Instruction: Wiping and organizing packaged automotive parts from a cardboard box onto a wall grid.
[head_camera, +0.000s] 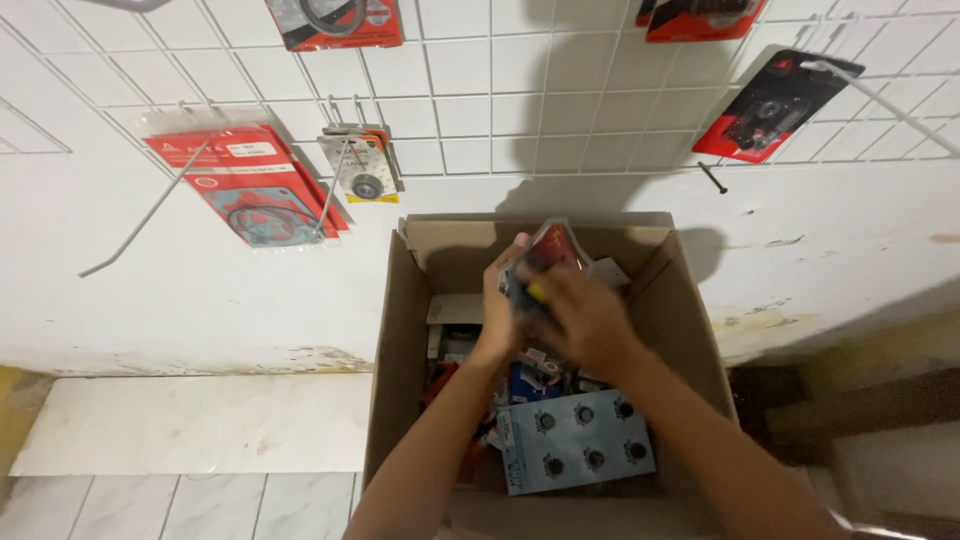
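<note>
Your left hand (497, 300) and right hand (580, 315) both clutch a blurred stack of packets (545, 258) over the far end of the cardboard box (690, 300). Judging by the blur, a loose packet could slip and drop among the clutter below, near the blue card (575, 440).

One head-worn camera is looking steeply down, close above an open cardboard box (690, 300); facing a gridded wall (480, 90).

A brown cardboard box (690, 300) is seen mid-frame; a pale blue card (575, 440) dotted with black rounds lies inside, red packets (245, 180) hang upper left on a white wire grid (500, 90)
</note>
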